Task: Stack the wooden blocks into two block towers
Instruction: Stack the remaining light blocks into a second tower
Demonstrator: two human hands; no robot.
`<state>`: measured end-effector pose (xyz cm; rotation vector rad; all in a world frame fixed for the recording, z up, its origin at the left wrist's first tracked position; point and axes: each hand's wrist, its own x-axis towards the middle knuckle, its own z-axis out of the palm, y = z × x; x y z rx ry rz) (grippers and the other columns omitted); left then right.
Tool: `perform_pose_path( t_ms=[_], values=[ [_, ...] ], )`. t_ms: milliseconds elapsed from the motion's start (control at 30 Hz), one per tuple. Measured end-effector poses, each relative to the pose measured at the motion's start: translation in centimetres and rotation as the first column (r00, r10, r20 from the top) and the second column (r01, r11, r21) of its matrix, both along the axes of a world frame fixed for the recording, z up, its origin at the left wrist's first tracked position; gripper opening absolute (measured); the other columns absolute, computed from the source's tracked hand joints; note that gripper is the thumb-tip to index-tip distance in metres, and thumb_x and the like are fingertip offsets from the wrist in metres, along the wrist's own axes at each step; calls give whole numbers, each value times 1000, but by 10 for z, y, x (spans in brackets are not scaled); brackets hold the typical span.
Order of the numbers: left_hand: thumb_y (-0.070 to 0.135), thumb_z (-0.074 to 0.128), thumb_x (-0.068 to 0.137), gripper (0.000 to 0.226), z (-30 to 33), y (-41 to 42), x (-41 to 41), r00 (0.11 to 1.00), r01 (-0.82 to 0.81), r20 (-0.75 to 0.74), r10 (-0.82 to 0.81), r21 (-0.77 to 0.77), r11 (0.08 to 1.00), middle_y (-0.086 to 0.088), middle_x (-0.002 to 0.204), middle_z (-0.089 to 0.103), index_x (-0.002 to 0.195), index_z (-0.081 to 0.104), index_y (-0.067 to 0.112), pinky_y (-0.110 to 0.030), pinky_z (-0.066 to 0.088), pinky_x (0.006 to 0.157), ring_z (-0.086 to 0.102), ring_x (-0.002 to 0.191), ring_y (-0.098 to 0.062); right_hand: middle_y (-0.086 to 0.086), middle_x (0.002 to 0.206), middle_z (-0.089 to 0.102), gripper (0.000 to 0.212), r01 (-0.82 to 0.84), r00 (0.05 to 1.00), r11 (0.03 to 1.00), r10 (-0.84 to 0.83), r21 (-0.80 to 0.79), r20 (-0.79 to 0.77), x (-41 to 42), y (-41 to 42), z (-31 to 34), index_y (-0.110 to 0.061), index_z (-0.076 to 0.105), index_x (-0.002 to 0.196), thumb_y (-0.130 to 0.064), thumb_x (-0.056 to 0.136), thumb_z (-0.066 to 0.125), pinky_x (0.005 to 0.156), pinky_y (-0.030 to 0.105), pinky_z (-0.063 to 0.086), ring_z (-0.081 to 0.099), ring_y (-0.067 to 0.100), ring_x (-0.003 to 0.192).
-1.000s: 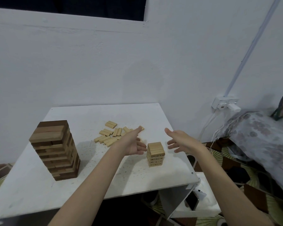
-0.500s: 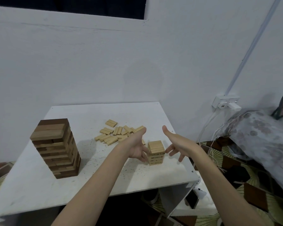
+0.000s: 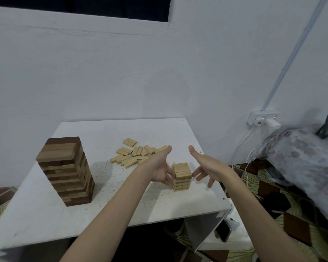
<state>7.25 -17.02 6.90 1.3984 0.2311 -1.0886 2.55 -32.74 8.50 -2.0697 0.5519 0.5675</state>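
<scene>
Small tower (image 3: 181,176) light, easily toppled; to be steadied at side faces. Left hand (image 3: 160,170) touching, right hand (image 3: 206,167) beside; fingers released.

dim, cool, even light; soft shadows fall left of the tall tower (image 3: 65,171) on the surface (image 3: 106,133); wide-angle bending at edges, slightly soft focus.

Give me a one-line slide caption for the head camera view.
Open left hand and right hand flank the small light tower; tall dark tower stands left, loose blocks behind.
</scene>
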Motion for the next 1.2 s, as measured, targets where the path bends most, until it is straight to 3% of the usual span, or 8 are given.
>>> perform_pose_path(
  t_ms=[200, 433, 633, 700, 800, 933, 1100, 1200],
  values=[
    [65, 22, 93, 86, 4, -5, -4, 1000, -11, 10, 12, -6, 1000, -37, 119, 51, 149, -2, 3, -48, 32, 97, 42, 121, -51, 19, 120, 59, 87, -3, 1000, 1000, 3, -2, 3, 0, 1, 0, -19, 17, 151, -76, 85, 15, 84, 54, 46, 58, 32, 110],
    [59, 23, 97, 70, 4, -3, -5, 983, -67, 172, 60, 34, 997, -17, 78, 57, 147, 11, 11, -28, 35, 63, 43, 64, -21, 20, 128, 55, 88, 40, 998, 999, -40, -10, 47, 3, 0, 1, -16, 20, 151, -75, 86, 14, 96, 56, 44, 55, 32, 116],
    [58, 21, 98, 71, 11, -5, -9, 977, -45, 211, 35, 41, 998, -12, 48, 60, 148, 7, 9, -20, 42, 42, 53, 34, -19, 20, 123, 58, 87, 43, 997, 998, -45, 35, 59, 4, 3, 1, -15, 19, 151, -74, 87, 14, 97, 59, 43, 56, 32, 115],
    [59, 22, 97, 75, 12, -5, -10, 976, -40, 215, 30, 45, 998, -14, 55, 64, 149, 3, 8, -23, 41, 47, 53, 34, -18, 19, 121, 59, 86, 39, 997, 999, -41, 30, 62, 5, 2, 0, -15, 21, 150, -74, 88, 14, 95, 57, 45, 57, 31, 113],
    [58, 23, 97, 75, 13, -6, -10, 977, -62, 207, 55, 27, 998, -22, 103, 65, 149, 3, 8, -27, 39, 55, 51, 45, -20, 20, 123, 58, 87, 52, 996, 998, -54, 31, 65, 7, 1, -1, -14, 20, 150, -74, 88, 14, 96, 58, 44, 57, 31, 114],
    [59, 23, 97, 74, 10, -6, -5, 982, -100, 161, 97, 10, 995, -14, 76, 52, 149, 7, 9, -28, 38, 60, 43, 56, -21, 20, 128, 56, 87, 82, 994, 995, -86, 61, 73, 11, 0, -4, -14, 19, 151, -73, 88, 15, 100, 59, 40, 54, 33, 118],
    [59, 25, 96, 74, 8, -7, -3, 988, -87, 125, 92, -42, 995, -19, 92, 54, 150, 3, 12, -29, 39, 66, 44, 62, -22, 20, 132, 54, 87, 67, 995, 995, -72, 78, 64, 13, -2, -7, -14, 18, 151, -73, 88, 15, 101, 60, 38, 51, 33, 122],
    [58, 33, 95, 78, 1, -4, 3, 980, -130, 146, 133, -31, 991, -24, 139, 36, 150, 5, 11, -38, 40, 95, 51, 113, -31, 15, 137, 50, 84, 43, 990, 999, -44, 9, 133, 13, -12, -9, -12, 21, 149, -70, 89, 25, 98, 54, 39, 51, 29, 122]
  ],
)
